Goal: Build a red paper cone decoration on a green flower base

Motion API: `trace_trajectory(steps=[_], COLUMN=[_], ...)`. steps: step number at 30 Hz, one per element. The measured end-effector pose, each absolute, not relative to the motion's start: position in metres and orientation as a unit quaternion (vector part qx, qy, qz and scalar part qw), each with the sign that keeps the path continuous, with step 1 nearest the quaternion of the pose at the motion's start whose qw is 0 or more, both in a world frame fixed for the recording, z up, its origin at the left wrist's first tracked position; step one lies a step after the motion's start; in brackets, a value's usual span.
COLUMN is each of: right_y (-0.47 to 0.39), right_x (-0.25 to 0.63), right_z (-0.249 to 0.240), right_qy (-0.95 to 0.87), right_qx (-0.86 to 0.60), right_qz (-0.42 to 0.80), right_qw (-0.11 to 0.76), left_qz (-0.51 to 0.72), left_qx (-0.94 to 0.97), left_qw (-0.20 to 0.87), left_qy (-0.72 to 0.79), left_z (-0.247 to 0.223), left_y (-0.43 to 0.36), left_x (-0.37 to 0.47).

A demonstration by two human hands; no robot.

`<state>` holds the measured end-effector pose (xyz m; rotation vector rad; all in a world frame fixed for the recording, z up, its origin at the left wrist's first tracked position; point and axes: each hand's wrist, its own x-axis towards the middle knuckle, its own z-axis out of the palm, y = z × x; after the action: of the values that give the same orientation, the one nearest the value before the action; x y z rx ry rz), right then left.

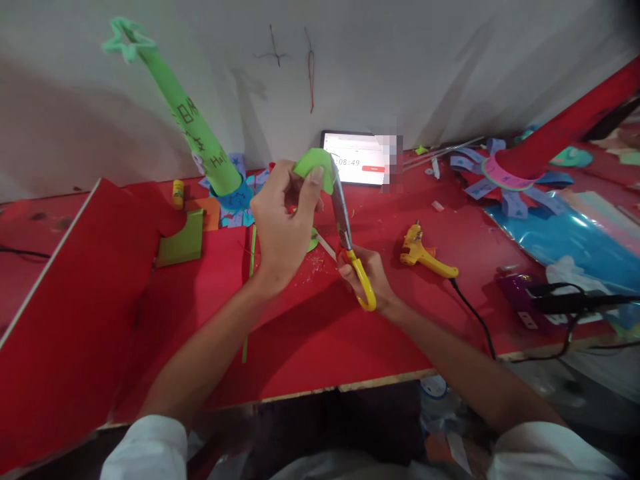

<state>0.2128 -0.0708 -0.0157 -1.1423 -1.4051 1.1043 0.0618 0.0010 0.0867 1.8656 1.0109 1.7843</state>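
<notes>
Screen (356, 155) reads ":08:49"; green tube (192, 125) "Ha", rest unclear

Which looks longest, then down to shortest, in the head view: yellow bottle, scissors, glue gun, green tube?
1. Green tube
2. Scissors, though held up closer to the camera
3. Glue gun
4. Yellow bottle

The left hand (286, 227) pinches, and the right hand (374, 275) is curled.

I see the left hand (283, 233) pinching green paper (316, 160) at the blades of scissors (342, 213) in the right hand (377, 272); a tablet (356, 175) stands near the red table's (330, 353) back edge.
</notes>
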Motion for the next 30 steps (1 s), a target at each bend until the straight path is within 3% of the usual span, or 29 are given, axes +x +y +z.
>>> trace_trajectory(steps=[10, 21, 30], right_y=[-0.071, -0.064, -0.065], right_x=[0.212, 0.206, 0.213], right_z=[-0.017, -0.019, -0.013], right_qy=[-0.579, -0.587, -0.595], right_qx=[-0.491, -0.418, -0.454], right_qz=[0.448, 0.473, 0.444], right_qw=[0.471, 0.508, 0.492], left_qz=[0.654, 0.549, 0.520], left_qx=[0.656, 0.746, 0.764], left_qw=[0.181, 0.166, 0.172], left_qy=[0.331, 0.339, 0.341], left_z=[0.085, 0.089, 0.092], left_y=[0.005, 0.008, 0.011], left_x=[0.061, 0.054, 0.048])
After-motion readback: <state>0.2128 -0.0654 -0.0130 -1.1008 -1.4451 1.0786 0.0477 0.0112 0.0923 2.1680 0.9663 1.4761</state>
